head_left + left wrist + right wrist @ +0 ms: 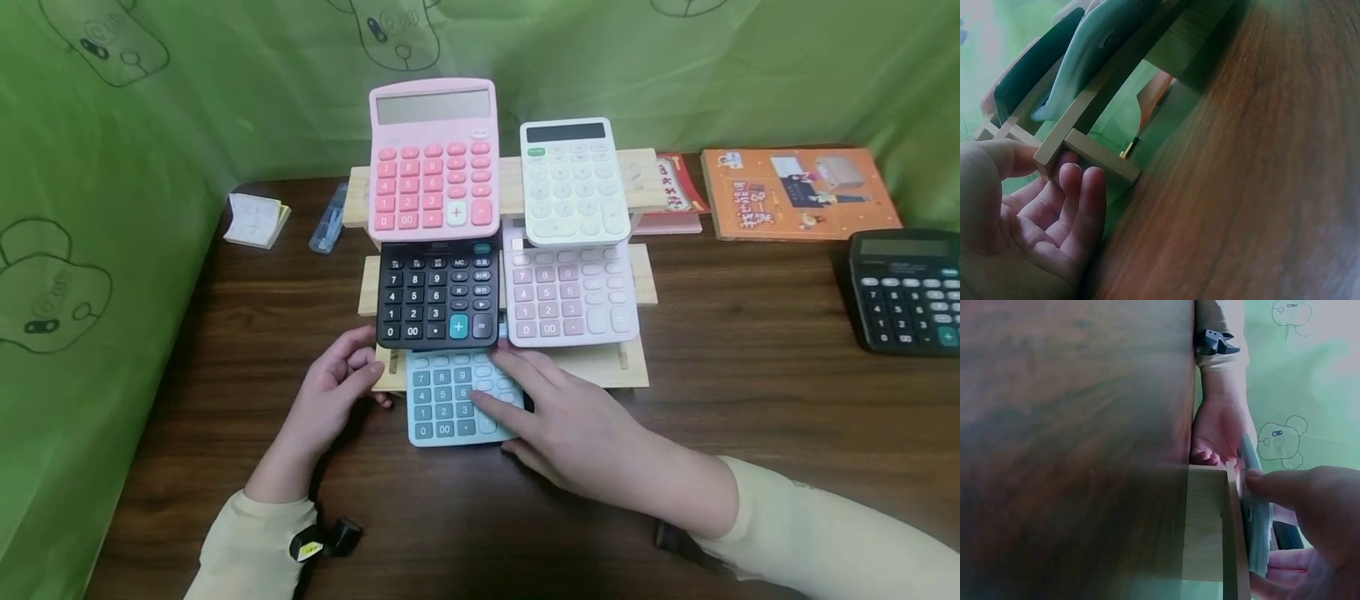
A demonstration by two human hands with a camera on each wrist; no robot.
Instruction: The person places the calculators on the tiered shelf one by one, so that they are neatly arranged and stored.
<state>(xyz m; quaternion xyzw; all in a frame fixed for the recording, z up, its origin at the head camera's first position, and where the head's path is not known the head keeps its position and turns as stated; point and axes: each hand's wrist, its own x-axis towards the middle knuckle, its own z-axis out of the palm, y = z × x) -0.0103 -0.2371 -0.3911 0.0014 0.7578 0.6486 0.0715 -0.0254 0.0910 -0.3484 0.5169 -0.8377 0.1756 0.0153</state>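
Note:
A three-step wooden rack [635,367] stands on the table, holding several calculators. My left hand [339,377] grips its front left corner, thumb above and fingers curled below the wood [1054,147]. A light blue calculator [442,408] leans on the lowest step, its top tucked behind the black calculator [435,292]. My right hand [573,417] holds the blue one at its right side, fingers over the keys and thumb by the lower edge. On the middle step, a pale lilac calculator [570,308] sits beside the black one. Pink [435,158] and white [573,179] calculators occupy the top.
Another black calculator [907,292] lies at the far right. Behind it are an orange book [802,196] and a red booklet [678,183]. A notepad [255,221] and a blue stapler-like item [328,221] lie at the back left. A green curtain [262,100] surrounds the table.

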